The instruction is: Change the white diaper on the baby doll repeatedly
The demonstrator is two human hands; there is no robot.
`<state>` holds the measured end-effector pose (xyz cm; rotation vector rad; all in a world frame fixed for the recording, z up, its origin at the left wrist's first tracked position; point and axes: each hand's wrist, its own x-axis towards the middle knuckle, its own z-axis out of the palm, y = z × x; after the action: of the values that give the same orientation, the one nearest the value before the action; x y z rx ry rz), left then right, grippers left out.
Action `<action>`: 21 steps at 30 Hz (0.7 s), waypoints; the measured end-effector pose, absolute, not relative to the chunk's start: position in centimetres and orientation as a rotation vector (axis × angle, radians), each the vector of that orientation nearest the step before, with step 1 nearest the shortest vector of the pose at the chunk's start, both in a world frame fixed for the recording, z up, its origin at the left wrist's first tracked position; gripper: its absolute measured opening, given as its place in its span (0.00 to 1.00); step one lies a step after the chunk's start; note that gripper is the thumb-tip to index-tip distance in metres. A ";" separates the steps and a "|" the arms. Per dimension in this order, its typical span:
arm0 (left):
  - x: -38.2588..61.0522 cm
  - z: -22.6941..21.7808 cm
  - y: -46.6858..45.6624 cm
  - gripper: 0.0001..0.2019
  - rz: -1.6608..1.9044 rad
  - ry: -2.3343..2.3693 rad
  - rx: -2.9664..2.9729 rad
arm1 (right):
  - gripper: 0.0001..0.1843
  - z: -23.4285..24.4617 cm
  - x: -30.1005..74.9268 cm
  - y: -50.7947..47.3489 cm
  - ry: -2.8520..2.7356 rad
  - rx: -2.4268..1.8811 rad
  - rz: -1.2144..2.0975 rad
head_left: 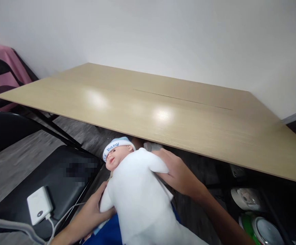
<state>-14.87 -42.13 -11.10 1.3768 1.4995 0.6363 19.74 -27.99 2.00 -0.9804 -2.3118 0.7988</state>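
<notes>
A baby doll [139, 183] in white clothing lies slanted over my lap, below the front edge of the table. On its head sits a pale blue and white knit cap [113, 145] with blue lettering; the head is turned to the left. My left hand [100, 200] wraps round the doll's arm on the left. The doll's other arm, near the table edge, is gripped by my right hand [172, 168]. Some fingers of both hands are hidden behind the doll. Blue cloth [111, 231] shows beneath it.
A wooden table [148, 105] stands ahead against a white wall. To the left, a black chair [58, 177] carries a white power bank [39, 205] with a cable [68, 207] running near my left arm. A round green-rimmed container [265, 229] is at the lower right.
</notes>
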 end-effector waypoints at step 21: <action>-7.4 3.5 -11.3 0.20 0.427 1.157 2.362 | 0.25 0.0 33.2 -22.3 -1.958 -1.702 -0.040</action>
<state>-7.36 -11.34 3.53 2.3617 1.1574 0.4274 33.18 -22.32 0.02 -1.7015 -1.9580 -0.0396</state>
